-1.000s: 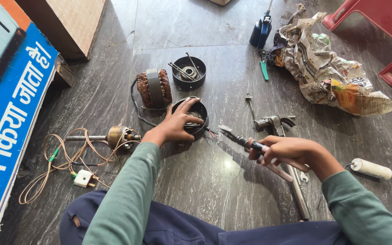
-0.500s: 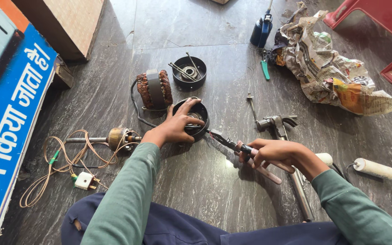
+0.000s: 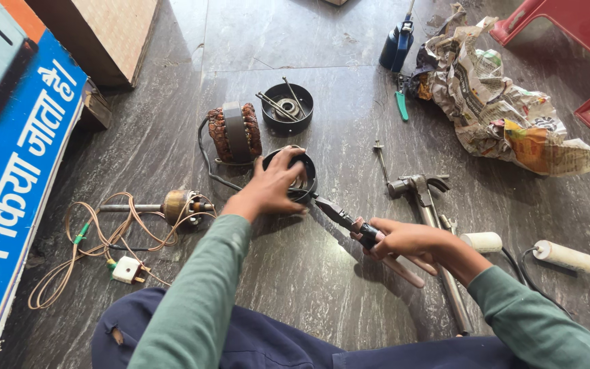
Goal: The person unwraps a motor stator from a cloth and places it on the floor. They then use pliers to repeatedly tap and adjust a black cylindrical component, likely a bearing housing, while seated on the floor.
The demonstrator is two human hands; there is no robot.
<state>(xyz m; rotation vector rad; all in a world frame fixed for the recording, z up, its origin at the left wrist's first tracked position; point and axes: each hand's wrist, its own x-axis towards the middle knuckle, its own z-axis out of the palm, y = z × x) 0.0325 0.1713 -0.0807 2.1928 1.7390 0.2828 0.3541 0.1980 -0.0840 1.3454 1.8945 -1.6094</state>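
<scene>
Pressing my left hand (image 3: 274, 186) closed over the heavy, rigid motor cover (image 3: 305, 179), I grip pliers (image 3: 339, 215) in my clenched right hand (image 3: 404, 239), nosing its rim.

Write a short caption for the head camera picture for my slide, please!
Left hand steadies a black round motor cover on the floor while right hand brings pliers to its rim.

Dark glossy stone floor (image 3: 295, 294), red, probably plastic, stool (image 3: 582, 41) at right
</scene>
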